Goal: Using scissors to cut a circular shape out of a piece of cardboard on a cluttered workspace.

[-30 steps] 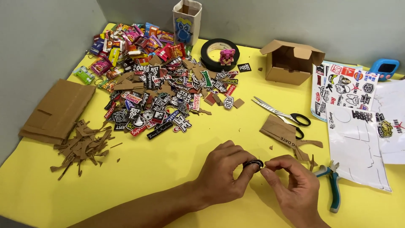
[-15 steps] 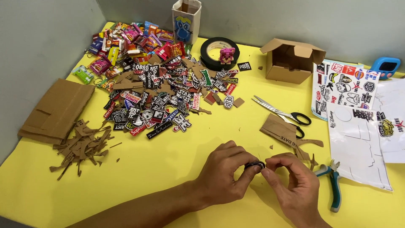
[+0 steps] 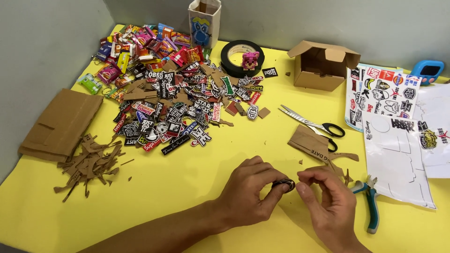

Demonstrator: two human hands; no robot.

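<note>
Black with white markings, the small sticker piece point(image 3: 284, 183) sits pinched between your left thumb and forefinger, low in the middle of the view, above the yellow table top point(image 3: 187, 187). Your left hand point(image 3: 248, 192) is curled nearly shut, the other fingers folded under, the forearm running in from the lower left. Your right hand point(image 3: 328, 201) meets it from the right: the thumb and forefinger tips close narrowly at the right edge of the same piece, touching or all but touching it; you cannot tell from this view whether they grip it. The remaining right fingers are loosely bent.

Just right of your right hand lie pliers with teal handles point(image 3: 370, 206), flat on the table. Above the hands rests a cut scrap of brown cardboard point(image 3: 311, 145), with black-handled scissors point(image 3: 314, 125) partly over its upper edge. To the right are white sticker sheets point(image 3: 398, 154), some with shapes already cut out. Beyond the scissors stands a small open cardboard box point(image 3: 321, 68), and a blue device point(image 3: 427, 70) sits at the far right edge.

Centre-left, well apart from the hands, spreads a heap of cut-out stickers point(image 3: 183, 112), with colourful small packets point(image 3: 140, 49) behind it. A black tape roll point(image 3: 239, 58) carries a pink toy figure point(image 3: 250, 60); a small paper bag point(image 3: 204, 21) stands by the wall. At left lie folded cardboard point(image 3: 61, 124) and a pile of cardboard trimmings point(image 3: 91, 161).
</note>
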